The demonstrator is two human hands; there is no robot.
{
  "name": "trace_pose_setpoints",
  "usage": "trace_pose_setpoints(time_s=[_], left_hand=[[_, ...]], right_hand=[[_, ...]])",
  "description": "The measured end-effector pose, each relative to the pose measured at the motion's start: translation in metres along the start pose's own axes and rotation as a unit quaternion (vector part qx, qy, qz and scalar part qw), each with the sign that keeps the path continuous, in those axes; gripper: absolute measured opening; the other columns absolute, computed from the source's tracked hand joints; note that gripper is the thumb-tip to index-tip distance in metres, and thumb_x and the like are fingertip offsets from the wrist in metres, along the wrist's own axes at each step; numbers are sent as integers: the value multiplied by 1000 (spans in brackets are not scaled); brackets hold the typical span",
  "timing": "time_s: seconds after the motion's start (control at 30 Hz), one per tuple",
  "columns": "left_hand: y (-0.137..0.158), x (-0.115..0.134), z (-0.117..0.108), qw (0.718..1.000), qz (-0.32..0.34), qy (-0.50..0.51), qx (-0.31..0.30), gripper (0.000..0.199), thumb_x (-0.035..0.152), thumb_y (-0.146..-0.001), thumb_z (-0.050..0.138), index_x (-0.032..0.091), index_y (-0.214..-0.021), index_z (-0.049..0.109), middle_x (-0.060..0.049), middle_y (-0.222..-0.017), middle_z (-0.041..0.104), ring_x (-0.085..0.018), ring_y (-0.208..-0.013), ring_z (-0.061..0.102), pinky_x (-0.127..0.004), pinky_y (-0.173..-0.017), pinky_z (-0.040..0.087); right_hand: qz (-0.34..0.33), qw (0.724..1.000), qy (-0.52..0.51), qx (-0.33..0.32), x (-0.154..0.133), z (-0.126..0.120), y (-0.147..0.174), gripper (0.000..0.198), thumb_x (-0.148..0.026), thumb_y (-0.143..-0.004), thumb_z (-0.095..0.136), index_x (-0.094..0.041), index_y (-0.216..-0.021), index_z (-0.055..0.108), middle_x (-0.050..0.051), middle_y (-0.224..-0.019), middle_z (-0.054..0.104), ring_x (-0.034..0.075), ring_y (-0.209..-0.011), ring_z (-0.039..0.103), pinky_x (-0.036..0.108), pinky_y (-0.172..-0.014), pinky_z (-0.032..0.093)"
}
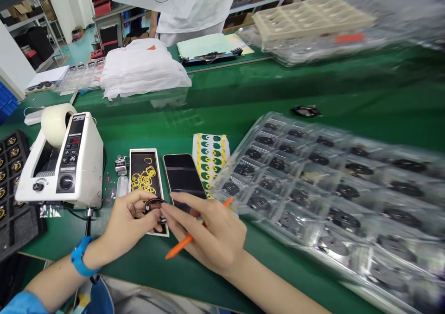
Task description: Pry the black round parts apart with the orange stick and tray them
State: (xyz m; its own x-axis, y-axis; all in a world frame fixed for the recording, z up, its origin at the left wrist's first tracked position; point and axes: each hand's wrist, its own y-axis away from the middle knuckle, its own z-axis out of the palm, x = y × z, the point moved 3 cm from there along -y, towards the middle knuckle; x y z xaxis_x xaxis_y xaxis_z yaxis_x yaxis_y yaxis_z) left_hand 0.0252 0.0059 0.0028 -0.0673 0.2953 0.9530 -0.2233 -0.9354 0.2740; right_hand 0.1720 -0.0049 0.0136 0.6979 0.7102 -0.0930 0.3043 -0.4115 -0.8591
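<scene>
My left hand [127, 221], with a blue band around its wrist, pinches a small dark round part [153, 205] between thumb and fingers. The fingertips of my right hand [213, 233] meet the right side of that part. An orange pen-like stick [179, 247] lies across my right hand, held among its fingers and pointing down to the left. Just beneath the hands is a white-rimmed box [161, 165] with many yellow rings [144, 179] inside. Beside it lies a dark-screened phone [184, 170], partly covered by my right hand.
A tape dispenser [81, 156] stands at left, near a dark foam tray [21, 230]. A tally counter [121, 164] and a sticker sheet [210, 158] flank the box and phone. Clear compartment trays [306, 184] of dark parts fill the right. Behind are white sheets [139, 68] and a person [194, 12].
</scene>
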Motion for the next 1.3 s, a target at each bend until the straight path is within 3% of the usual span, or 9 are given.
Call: trace_pose_setpoints(time_s=[0.13, 0.3, 0.5, 0.7, 0.93, 1.3], left_hand=[[1, -4, 0, 1000, 2, -16, 18, 35, 35, -73, 72, 14, -99, 61, 5, -54, 57, -12, -49, 60, -23, -54, 52], [4, -9, -2, 991, 78, -97, 54, 30, 26, -79, 65, 16, -107, 64, 9, -47, 42, -8, -42, 49, -19, -46, 45], [7, -14, -4, 973, 128, -175, 73, 25, 23, -82, 60, 17, -106, 67, 0, -58, 61, -13, -52, 58, -23, -51, 48], [7, -12, -3, 967, 136, -206, 66, 27, 21, -84, 54, 13, -107, 65, -4, -64, 68, -17, -58, 66, -24, -54, 52], [10, -6, 2, 954, 182, -223, 79, 25, 18, -83, 52, 12, -102, 66, -6, -71, 71, -15, -59, 68, -20, -55, 53], [8, -8, 1, 961, 141, -227, 69, 23, 24, -84, 52, 15, -104, 61, -3, -72, 67, -15, -61, 64, -23, -54, 50]], right_hand=[[21, 999, -21, -21, 2, 9, -4, 8, -10, -92, 54, -16, -91, 59, 8, -82, 73, 16, -60, 58, 28, -52, 42], [-6, 999, -36, -38, 2, 11, -3, 9, -8, -92, 52, -15, -94, 57, 9, -80, 73, 16, -60, 59, 29, -53, 41], [-39, 998, -32, -38, 3, 12, 0, 7, -9, -92, 52, -12, -95, 57, 12, -80, 74, 18, -59, 56, 30, -53, 40], [-43, 998, -28, -44, 2, 12, 2, 8, -11, -94, 50, -13, -96, 58, 12, -81, 74, 18, -58, 56, 31, -53, 39], [-35, 998, -24, -36, -1, 12, 3, 6, -12, -95, 51, -12, -94, 58, 13, -80, 73, 18, -59, 58, 31, -51, 38], [-28, 999, 2, -27, -3, 16, 3, 9, -13, -96, 49, -13, -90, 56, 13, -76, 73, 18, -55, 57, 31, -49, 36]])
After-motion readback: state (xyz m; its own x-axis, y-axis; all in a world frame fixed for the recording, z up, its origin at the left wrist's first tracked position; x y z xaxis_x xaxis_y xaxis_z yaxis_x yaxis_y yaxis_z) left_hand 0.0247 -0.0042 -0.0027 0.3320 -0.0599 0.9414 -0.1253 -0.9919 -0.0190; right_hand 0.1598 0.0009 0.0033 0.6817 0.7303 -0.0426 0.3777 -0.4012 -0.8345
